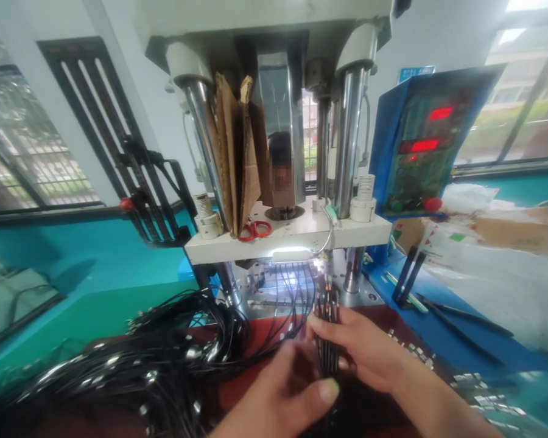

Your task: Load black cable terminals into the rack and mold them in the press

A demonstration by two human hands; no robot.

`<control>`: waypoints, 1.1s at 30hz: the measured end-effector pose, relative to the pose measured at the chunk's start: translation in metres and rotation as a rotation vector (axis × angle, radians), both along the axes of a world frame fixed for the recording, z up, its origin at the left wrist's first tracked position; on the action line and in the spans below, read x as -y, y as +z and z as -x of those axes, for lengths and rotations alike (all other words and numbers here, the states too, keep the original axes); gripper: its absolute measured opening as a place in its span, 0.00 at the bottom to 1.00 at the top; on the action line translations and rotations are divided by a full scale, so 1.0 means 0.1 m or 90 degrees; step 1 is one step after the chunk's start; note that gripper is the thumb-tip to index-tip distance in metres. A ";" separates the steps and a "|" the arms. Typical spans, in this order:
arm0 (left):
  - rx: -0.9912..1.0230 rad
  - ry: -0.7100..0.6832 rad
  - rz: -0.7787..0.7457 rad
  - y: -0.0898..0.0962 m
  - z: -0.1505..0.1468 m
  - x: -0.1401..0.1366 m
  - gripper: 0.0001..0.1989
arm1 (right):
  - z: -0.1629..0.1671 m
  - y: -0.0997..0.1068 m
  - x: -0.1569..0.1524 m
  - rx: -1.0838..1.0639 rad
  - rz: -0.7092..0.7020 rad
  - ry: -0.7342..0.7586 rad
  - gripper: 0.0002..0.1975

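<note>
A bundle of thin black cables (327, 350) stands nearly upright before me, its upper ends showing bare coppery and whitish tips. My right hand (351, 344) is closed around it from the right, thumb across the front. Lower down, my left hand (285, 392) grips the bundle from the left with its thumb over the cables; its fingers are partly hidden and blurred. Just beyond my hands is the press's lit mold bed (283, 283), with several thin cables running from it toward me. A large heap of black cables (132, 365) lies to the left of my left hand.
A white press plate (292, 234) on metal columns spans above the bed, with red-handled scissors (254, 230) and folded cardboard (237, 158) on it. A blue control box (420, 140) stands right. Black tweezers (466, 325) and small metal-like pieces (488, 398) lie at right.
</note>
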State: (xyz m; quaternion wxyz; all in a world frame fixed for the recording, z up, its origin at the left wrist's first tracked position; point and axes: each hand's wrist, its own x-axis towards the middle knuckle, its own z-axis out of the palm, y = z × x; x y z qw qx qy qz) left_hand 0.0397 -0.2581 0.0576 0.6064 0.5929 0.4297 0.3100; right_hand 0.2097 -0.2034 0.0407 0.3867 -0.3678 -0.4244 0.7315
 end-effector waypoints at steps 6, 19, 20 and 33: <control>0.145 -0.138 0.356 -0.42 -0.25 -0.31 0.22 | -0.19 0.02 -0.15 0.120 -0.125 -0.078 0.15; 0.281 -0.098 0.355 -0.46 -0.40 -0.49 0.12 | -0.36 -0.09 -0.30 0.213 -0.248 -0.127 0.13; 0.279 -0.095 0.346 -0.46 -0.40 -0.50 0.12 | -0.38 -0.10 -0.31 0.215 -0.250 -0.122 0.13; 0.258 -0.035 0.297 -0.42 -0.31 -0.54 0.09 | -0.50 -0.32 -0.29 0.208 -0.150 -0.037 0.15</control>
